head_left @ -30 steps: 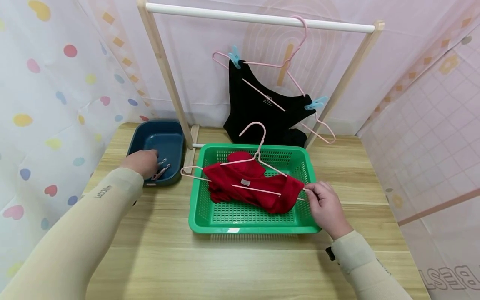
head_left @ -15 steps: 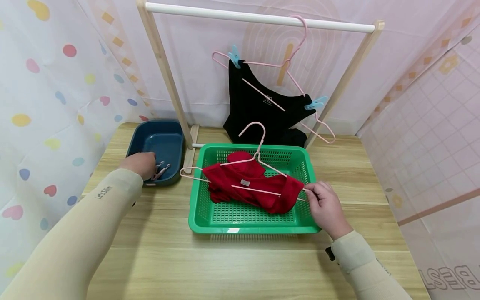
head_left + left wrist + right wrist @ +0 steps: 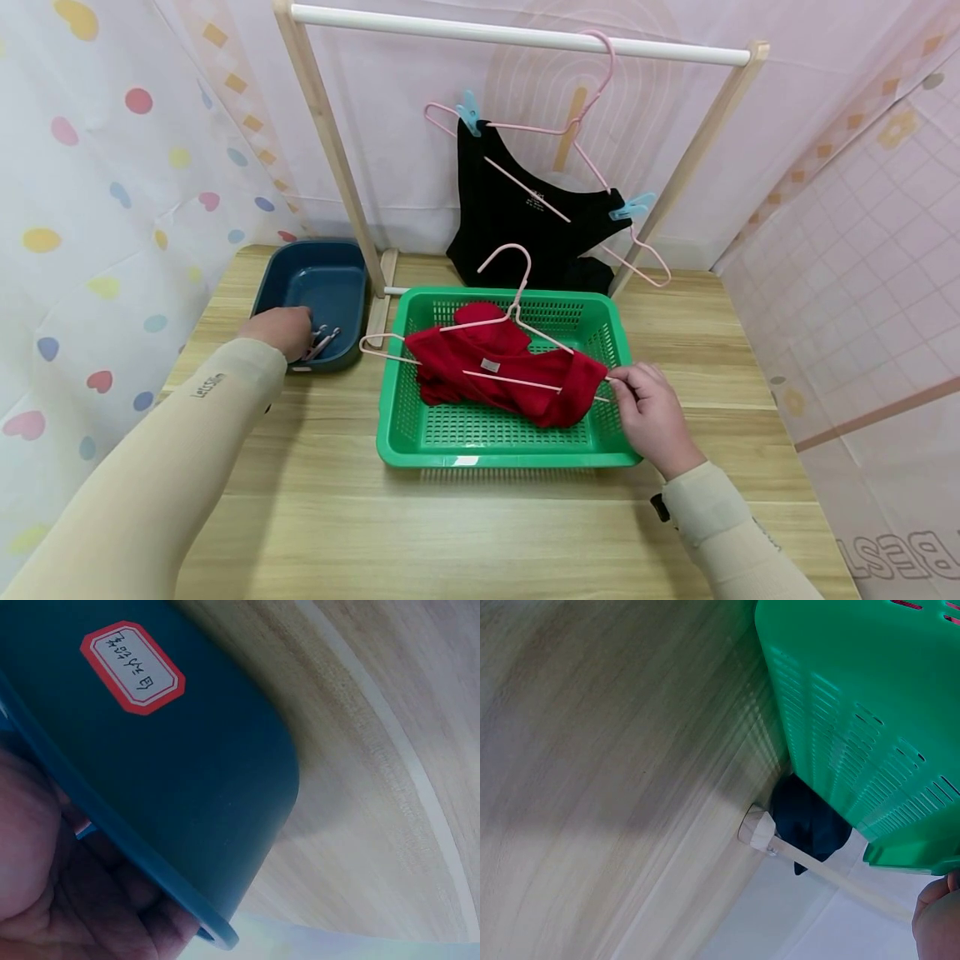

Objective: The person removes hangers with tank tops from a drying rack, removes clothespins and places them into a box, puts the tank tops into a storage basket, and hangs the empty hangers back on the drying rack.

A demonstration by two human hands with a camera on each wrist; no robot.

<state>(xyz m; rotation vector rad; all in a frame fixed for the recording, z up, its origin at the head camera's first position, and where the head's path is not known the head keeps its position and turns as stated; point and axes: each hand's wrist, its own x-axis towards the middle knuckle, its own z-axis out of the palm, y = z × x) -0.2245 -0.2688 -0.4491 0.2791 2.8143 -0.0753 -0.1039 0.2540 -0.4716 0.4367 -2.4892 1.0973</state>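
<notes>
My left hand (image 3: 281, 332) reaches into the dark blue bin (image 3: 330, 287). Pale clothespins (image 3: 324, 342) lie in the bin beside its fingers. The fingertips are hidden in the head view; the left wrist view shows the hand (image 3: 82, 892) inside the rim, a small blue bit by the fingers. Over the green basket (image 3: 510, 460), my right hand (image 3: 656, 417) pinches the right end of a pink hanger (image 3: 551, 339). A red garment (image 3: 517, 354) is on that hanger, its straps over the arms, the rest lying in the basket. The right wrist view shows only the hand's edge (image 3: 939, 922).
Behind the basket stands a wooden rack with a white rail (image 3: 480, 33). A black top (image 3: 510, 217) hangs there on another pink hanger (image 3: 536, 129), held by light blue clothespins (image 3: 469, 114). A patterned curtain (image 3: 165, 167) surrounds the wooden table (image 3: 420, 533).
My left hand has shifted very slightly inside the blue bin. The right hand, hanger and red garment stay in place.
</notes>
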